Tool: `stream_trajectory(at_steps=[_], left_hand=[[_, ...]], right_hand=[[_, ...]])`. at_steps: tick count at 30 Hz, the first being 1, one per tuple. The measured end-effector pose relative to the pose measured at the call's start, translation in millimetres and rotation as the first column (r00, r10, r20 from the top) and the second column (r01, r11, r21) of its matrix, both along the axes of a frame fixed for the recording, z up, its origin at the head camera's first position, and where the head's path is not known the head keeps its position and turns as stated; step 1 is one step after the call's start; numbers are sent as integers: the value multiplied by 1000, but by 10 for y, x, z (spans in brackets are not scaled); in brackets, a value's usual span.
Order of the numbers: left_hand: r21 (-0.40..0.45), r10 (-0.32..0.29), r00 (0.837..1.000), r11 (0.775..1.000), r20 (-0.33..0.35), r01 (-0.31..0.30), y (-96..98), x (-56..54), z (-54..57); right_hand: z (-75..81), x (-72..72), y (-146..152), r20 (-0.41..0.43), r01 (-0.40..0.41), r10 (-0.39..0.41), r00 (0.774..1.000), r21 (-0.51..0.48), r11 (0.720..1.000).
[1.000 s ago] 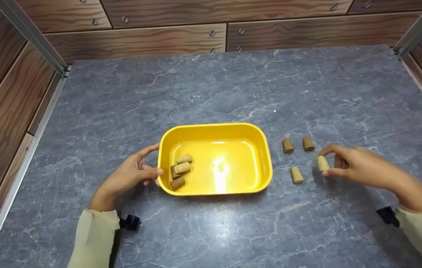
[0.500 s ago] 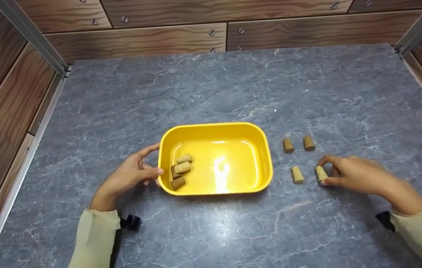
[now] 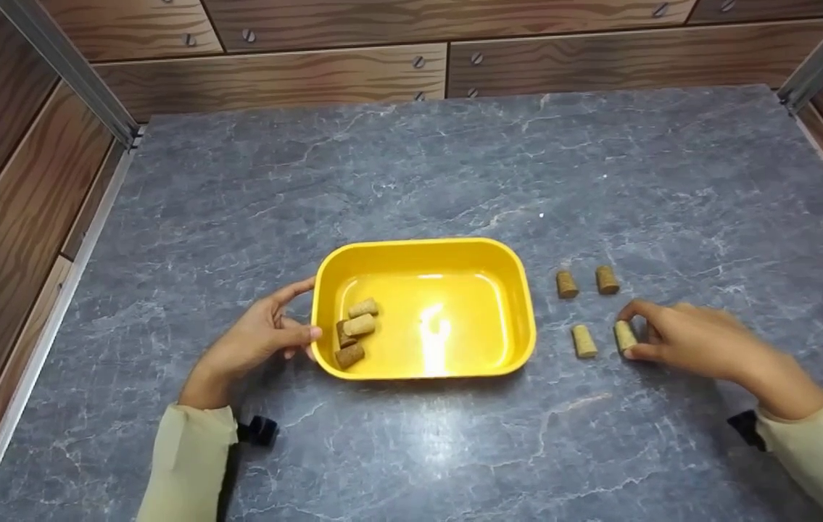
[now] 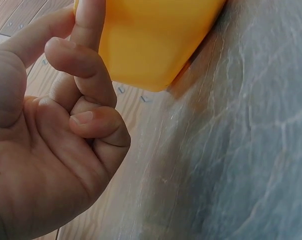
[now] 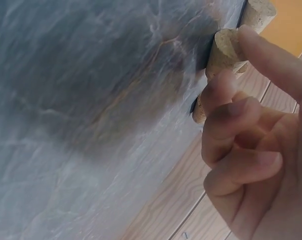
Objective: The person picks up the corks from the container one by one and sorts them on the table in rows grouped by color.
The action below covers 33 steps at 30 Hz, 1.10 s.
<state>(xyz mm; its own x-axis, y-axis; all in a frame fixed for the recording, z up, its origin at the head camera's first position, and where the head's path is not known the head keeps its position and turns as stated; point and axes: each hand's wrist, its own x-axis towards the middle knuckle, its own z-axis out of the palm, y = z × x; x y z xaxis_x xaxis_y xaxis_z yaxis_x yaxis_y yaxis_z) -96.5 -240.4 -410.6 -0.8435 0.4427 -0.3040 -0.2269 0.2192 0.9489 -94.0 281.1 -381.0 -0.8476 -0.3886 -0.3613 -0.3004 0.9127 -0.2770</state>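
Note:
My left hand pinches the left wall of a yellow tub, thumb at the rim; the left wrist view shows the other fingers curled beside the tub's outer side. Inside, at its left end, lie two light corks and two dark corks. To the right of the tub, my right hand pinches a light cork between thumb and forefinger, down at the tabletop. In the right wrist view that cork shows at the fingertips. Left of it sits another light cork.
Two dark corks, a left one and a right one, sit behind the light pair. The grey marbled table is bordered by wood-patterned panels at the back and sides.
The right hand has brought the light cork down and toward me, level with the other light cork. The left hand and the tub have stayed in place.

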Motion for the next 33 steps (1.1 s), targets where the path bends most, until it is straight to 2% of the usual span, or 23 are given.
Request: stream_trajectory(at_steps=[9,15,21,28,33], left_hand=[[-5,11,1000,1000,8,-11,-37,59,-21],[-16,33,999,999,6,-33,-31,68,-30],[-13,44,999,999,10,-44,7,26,-21],[-11,46,999,999,12,-46,13,15,16],[-10,50,999,999,19,-49,24,12,28]], right_hand=[[-8,-4,-21,11,-33,33,999,8,999],[25,-9,11,37,-27,26,999,10,1000],[122,4,32,2,-20,20,1000,-1,1000],[270,22,-118,-27,8,-8,1000,-3,1000],[342,39,-255,-28,5,-7,1000,-65,998]])
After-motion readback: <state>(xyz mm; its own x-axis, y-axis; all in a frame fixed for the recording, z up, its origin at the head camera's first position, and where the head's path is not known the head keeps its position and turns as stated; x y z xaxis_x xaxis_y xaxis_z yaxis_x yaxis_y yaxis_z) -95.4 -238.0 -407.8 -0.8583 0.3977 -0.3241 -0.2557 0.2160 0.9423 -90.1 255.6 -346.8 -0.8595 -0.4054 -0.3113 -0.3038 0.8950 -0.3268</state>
